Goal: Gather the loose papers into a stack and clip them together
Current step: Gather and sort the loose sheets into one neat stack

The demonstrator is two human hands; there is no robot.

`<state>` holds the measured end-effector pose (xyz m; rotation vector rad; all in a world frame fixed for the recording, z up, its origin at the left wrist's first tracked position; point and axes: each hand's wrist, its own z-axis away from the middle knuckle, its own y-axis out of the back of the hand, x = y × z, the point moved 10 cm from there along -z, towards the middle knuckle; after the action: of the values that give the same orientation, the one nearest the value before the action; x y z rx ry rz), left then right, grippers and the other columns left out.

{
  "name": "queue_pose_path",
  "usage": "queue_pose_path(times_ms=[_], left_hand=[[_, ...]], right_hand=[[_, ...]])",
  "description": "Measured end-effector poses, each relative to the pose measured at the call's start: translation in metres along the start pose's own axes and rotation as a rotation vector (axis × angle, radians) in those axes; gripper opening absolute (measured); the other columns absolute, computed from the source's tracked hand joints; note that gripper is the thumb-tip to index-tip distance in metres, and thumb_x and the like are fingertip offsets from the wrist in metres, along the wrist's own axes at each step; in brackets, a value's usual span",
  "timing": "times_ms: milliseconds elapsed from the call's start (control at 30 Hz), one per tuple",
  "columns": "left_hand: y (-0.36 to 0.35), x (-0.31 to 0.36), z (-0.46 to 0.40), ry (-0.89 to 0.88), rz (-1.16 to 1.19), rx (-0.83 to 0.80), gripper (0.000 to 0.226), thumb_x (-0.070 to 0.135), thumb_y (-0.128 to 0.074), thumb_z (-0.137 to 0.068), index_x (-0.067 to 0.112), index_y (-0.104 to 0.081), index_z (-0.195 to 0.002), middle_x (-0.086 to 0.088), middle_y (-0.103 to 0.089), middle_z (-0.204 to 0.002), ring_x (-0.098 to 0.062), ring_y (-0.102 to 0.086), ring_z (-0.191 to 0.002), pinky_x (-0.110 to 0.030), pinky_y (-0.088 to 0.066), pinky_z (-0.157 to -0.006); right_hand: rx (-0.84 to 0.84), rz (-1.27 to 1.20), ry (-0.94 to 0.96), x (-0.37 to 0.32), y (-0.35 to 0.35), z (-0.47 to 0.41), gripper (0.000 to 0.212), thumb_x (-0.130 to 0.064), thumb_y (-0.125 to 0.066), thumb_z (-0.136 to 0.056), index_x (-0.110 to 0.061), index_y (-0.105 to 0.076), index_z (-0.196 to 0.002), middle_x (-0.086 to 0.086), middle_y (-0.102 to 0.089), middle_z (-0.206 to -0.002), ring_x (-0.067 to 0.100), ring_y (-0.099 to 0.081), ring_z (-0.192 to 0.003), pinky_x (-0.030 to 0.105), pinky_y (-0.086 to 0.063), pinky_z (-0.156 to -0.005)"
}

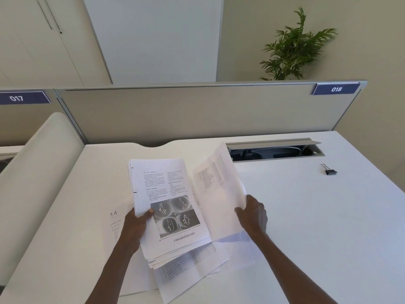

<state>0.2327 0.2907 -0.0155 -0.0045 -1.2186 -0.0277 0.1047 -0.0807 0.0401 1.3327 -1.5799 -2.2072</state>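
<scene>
left hand [137, 224] pinches stack [168, 207] | right hand [252, 213] grips lifted sheet [217, 194] beside it | binder clip [329, 171] well right, beyond right hand | risk: ragged edges misalign, loose sheets [186, 273] underneath missed

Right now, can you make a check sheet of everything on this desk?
Surface: white desk, mostly bare.
Job's things: thick printed paper stack; single blurred sheet; loose sheets underneath; black binder clip lying apart at far right.
Clutter: nothing seen.
Grippers: left hand grips stack; right hand holds single sheet.
Cables: some inside open cable hatch.
Surroundings: grey divider labelled 017, 018; green plant.
</scene>
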Motion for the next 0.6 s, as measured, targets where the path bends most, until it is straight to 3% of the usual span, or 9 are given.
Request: queue_pose_path(times_ms=[133, 267, 400, 500, 600], left_hand=[[0.007, -0.004, -0.007, 0.001, -0.040, 0.058, 0.029, 0.010, -0.069, -0.088, 0.010, -0.064, -0.117, -0.013, -0.070, -0.109, -0.037, -0.066, -0.100, -0.053, -0.053, -0.091], [0.001, -0.002, -0.007, -0.006, -0.043, 0.070, 0.028, 0.009, -0.068, -0.088, 0.010, -0.064, -0.116, -0.012, -0.070, -0.106, -0.033, -0.065, -0.093, -0.046, -0.054, -0.086], [-0.011, 0.003, 0.001, -0.021, -0.008, 0.044, 0.022, 0.005, -0.065, -0.090, 0.013, -0.062, -0.110, -0.003, -0.068, -0.092, -0.023, -0.064, -0.081, -0.031, -0.050, -0.070], [-0.018, -0.001, 0.003, 0.009, 0.015, 0.011, 0.017, 0.006, -0.068, -0.089, 0.013, -0.066, -0.104, -0.011, -0.071, -0.100, -0.026, -0.066, -0.083, -0.035, -0.051, -0.075], [-0.026, 0.000, 0.008, 0.020, 0.057, -0.046, 0.019, 0.008, -0.070, -0.087, 0.017, -0.069, -0.104, -0.008, -0.074, -0.103, -0.027, -0.070, -0.093, -0.036, -0.052, -0.079]], right_hand=[[0.089, 0.007, 0.114, -0.038, 0.039, -0.002, 0.028, -0.019, -0.065, -0.079, -0.014, -0.038, -0.073, 0.004, -0.054, -0.068, 0.031, -0.050, -0.063, 0.030, -0.038, -0.055], [0.077, -0.069, 0.182, -0.075, 0.064, 0.003, 0.037, -0.024, -0.069, -0.075, -0.018, -0.034, -0.066, 0.000, -0.053, -0.063, 0.029, -0.051, -0.060, 0.029, -0.038, -0.052], [-0.095, -0.317, 0.119, -0.094, 0.062, 0.009, 0.027, -0.022, -0.079, -0.069, -0.012, -0.060, -0.085, 0.001, -0.068, -0.082, 0.024, -0.065, -0.075, 0.033, -0.053, -0.063], [-0.295, -0.590, -0.003, -0.094, 0.043, 0.020, 0.040, -0.013, -0.085, -0.065, -0.010, -0.065, -0.099, 0.002, -0.071, -0.094, 0.021, -0.068, -0.083, 0.032, -0.056, -0.065], [-0.420, -0.697, -0.096, -0.086, 0.017, 0.030, 0.047, -0.005, -0.086, -0.063, -0.006, -0.064, -0.104, 0.006, -0.072, -0.099, 0.020, -0.069, -0.085, 0.026, -0.054, -0.061]])
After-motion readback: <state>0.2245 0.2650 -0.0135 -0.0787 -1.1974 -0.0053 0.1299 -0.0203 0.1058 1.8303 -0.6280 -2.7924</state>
